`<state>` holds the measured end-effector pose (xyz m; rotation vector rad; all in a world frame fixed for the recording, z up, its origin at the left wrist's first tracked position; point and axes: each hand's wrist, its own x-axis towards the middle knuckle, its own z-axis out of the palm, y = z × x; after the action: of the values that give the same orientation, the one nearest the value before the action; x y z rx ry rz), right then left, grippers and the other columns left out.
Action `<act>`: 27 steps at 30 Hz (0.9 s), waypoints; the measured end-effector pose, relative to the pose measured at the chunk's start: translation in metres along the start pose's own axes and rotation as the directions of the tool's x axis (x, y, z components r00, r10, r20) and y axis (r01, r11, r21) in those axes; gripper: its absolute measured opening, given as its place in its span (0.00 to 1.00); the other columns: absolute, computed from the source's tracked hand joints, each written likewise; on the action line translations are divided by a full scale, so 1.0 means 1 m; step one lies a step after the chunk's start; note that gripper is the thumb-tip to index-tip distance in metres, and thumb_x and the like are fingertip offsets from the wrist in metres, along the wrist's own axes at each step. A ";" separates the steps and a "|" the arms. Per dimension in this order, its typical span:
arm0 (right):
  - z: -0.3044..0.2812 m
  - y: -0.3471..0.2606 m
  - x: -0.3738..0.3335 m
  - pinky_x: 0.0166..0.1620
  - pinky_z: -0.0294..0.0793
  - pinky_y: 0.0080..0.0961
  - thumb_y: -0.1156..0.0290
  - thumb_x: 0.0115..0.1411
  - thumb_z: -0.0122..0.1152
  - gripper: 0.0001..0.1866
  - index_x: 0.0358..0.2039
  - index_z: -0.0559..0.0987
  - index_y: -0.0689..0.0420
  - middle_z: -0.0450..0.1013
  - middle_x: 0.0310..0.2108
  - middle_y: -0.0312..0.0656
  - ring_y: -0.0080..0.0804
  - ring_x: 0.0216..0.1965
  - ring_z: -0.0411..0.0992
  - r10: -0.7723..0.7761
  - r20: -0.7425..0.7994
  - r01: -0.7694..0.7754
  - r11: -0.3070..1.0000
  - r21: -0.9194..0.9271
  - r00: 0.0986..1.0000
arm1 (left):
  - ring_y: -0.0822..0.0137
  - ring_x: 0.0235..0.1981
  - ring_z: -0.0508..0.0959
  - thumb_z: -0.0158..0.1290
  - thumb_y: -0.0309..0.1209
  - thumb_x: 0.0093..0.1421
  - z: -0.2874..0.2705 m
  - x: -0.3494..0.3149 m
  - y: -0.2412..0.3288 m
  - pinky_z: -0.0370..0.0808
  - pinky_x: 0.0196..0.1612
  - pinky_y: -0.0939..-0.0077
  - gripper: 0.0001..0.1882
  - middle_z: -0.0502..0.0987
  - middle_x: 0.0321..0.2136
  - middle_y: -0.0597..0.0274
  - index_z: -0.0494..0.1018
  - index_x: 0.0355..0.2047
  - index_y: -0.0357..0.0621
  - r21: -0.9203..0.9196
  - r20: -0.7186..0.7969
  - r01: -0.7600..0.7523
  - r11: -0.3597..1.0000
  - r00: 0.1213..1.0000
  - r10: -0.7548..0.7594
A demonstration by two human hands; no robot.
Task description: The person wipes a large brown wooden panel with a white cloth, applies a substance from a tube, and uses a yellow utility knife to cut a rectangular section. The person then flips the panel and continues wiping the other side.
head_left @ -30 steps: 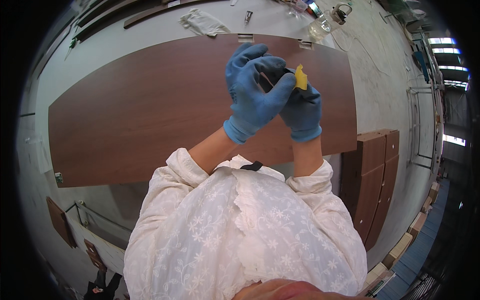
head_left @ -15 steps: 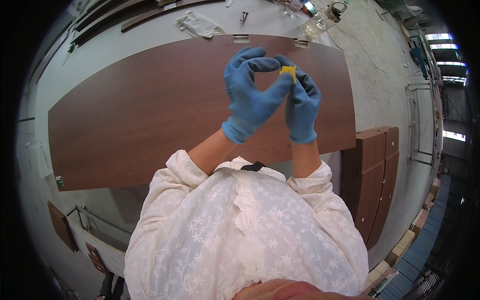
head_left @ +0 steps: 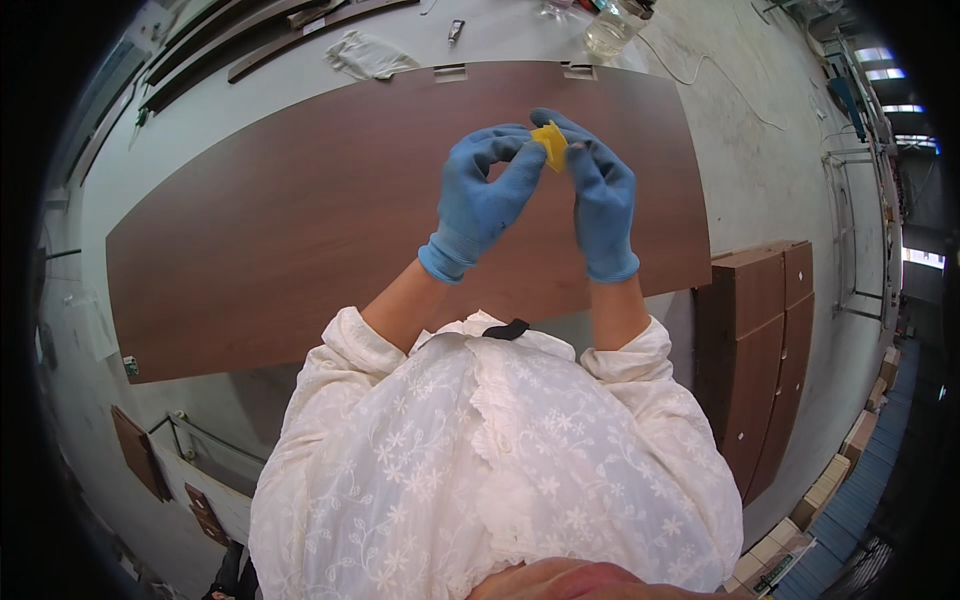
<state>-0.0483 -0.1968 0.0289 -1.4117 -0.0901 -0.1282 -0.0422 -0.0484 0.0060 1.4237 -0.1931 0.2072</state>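
Note:
Both my hands wear blue gloves and are raised over a large dark reddish-brown wood panel [head_left: 300,220]. Between them is a small, thin yellow piece [head_left: 553,146] with angled edges; whether it is paper or plastic I cannot tell. My left hand [head_left: 482,192] pinches its left side between thumb and fingertips. On the other side, my right hand [head_left: 606,205] has its thumb and forefinger closed at the piece's right and top edges. Two small cutouts, a left one [head_left: 450,73] and a right one [head_left: 579,72], sit in the panel's far edge.
Beyond the panel lie a crumpled white cloth [head_left: 368,56], a small tube [head_left: 456,31] and a clear jug [head_left: 612,32]. Dark strips [head_left: 300,40] rest at the far left. Stacked brown panels [head_left: 765,340] stand at the right, with a thin cord [head_left: 715,70] farther back.
My left thumb and fingers have drawn together on the yellow piece, which has turned, shifted slightly left and shows more. The whole view has shifted a little.

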 end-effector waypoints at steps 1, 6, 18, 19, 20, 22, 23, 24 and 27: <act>-0.007 -0.002 -0.002 0.61 0.74 0.30 0.74 0.66 0.63 0.14 0.50 0.83 0.66 0.77 0.57 0.49 0.36 0.57 0.76 -0.022 0.016 0.023 0.999 -0.038 1.000 | 0.62 0.47 0.81 0.62 0.30 0.64 0.006 -0.001 0.000 0.77 0.49 0.66 0.08 0.85 0.39 0.56 0.85 0.38 0.37 0.042 0.003 -0.034 0.999 0.999 0.034; -0.046 -0.004 -0.007 0.58 0.76 0.29 0.72 0.66 0.63 0.14 0.50 0.83 0.64 0.79 0.54 0.49 0.34 0.54 0.77 0.042 0.034 -0.041 0.999 -0.013 0.999 | 0.61 0.48 0.80 0.61 0.29 0.65 0.034 -0.010 0.000 0.76 0.50 0.66 0.08 0.83 0.40 0.55 0.84 0.39 0.37 -0.027 0.100 -0.075 0.997 0.992 0.077; -0.112 -0.015 -0.031 0.51 0.77 0.22 0.70 0.70 0.59 0.14 0.51 0.83 0.63 0.82 0.49 0.45 0.27 0.46 0.78 -0.005 0.001 0.005 0.991 -0.132 1.000 | 0.69 0.51 0.76 0.59 0.28 0.68 0.076 -0.035 -0.007 0.75 0.50 0.76 0.09 0.78 0.52 0.57 0.82 0.45 0.37 0.124 0.176 -0.152 0.981 0.976 0.129; -0.115 -0.018 -0.034 0.52 0.77 0.23 0.71 0.70 0.58 0.14 0.50 0.83 0.63 0.82 0.49 0.45 0.27 0.47 0.78 0.037 0.045 -0.032 0.994 -0.100 0.998 | 0.68 0.51 0.76 0.59 0.27 0.68 0.082 -0.036 -0.007 0.75 0.51 0.75 0.08 0.78 0.52 0.56 0.82 0.45 0.38 0.115 0.189 -0.163 0.980 0.972 0.139; -0.117 -0.020 -0.037 0.52 0.77 0.23 0.72 0.69 0.58 0.14 0.51 0.83 0.63 0.81 0.50 0.44 0.27 0.47 0.78 0.089 0.027 -0.089 0.996 -0.026 0.996 | 0.67 0.52 0.76 0.59 0.27 0.68 0.086 -0.037 -0.006 0.75 0.52 0.74 0.08 0.78 0.52 0.56 0.82 0.45 0.38 0.114 0.205 -0.168 0.979 0.968 0.142; -0.120 -0.023 -0.040 0.51 0.78 0.23 0.73 0.69 0.59 0.14 0.51 0.83 0.63 0.81 0.51 0.44 0.27 0.49 0.78 0.134 0.029 -0.137 0.981 0.135 0.991 | 0.67 0.52 0.76 0.60 0.27 0.67 0.095 -0.041 -0.005 0.74 0.52 0.73 0.08 0.79 0.51 0.56 0.82 0.44 0.38 0.138 0.218 -0.213 0.967 0.959 0.180; -0.122 -0.024 -0.041 0.52 0.77 0.24 0.74 0.67 0.60 0.13 0.50 0.83 0.63 0.81 0.50 0.44 0.29 0.49 0.78 0.124 0.028 -0.126 0.985 0.115 0.992 | 0.67 0.53 0.76 0.60 0.28 0.67 0.098 -0.043 -0.005 0.74 0.52 0.73 0.08 0.79 0.51 0.55 0.82 0.44 0.38 0.155 0.225 -0.235 0.960 0.954 0.197; -0.124 -0.024 -0.041 0.53 0.77 0.26 0.75 0.65 0.61 0.12 0.48 0.83 0.63 0.81 0.49 0.43 0.31 0.49 0.79 0.100 0.015 -0.101 0.990 0.097 0.995 | 0.64 0.50 0.77 0.60 0.28 0.66 0.102 -0.045 -0.005 0.74 0.51 0.69 0.08 0.80 0.46 0.55 0.83 0.41 0.37 0.161 0.179 -0.247 0.956 0.960 0.218; -0.129 -0.023 -0.037 0.58 0.74 0.35 0.76 0.59 0.63 0.09 0.41 0.83 0.61 0.82 0.46 0.43 0.37 0.48 0.80 -0.444 0.079 0.426 0.773 -0.470 0.893 | 0.60 0.46 0.79 0.60 0.28 0.65 0.112 -0.051 -0.006 0.75 0.50 0.65 0.07 0.83 0.41 0.54 0.83 0.39 0.37 0.165 0.100 -0.205 0.965 0.977 0.191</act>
<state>-0.0902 -0.3260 0.0264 -1.8644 -0.3806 -0.5999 -0.0911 -0.1611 0.0024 1.5886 -0.3952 0.3360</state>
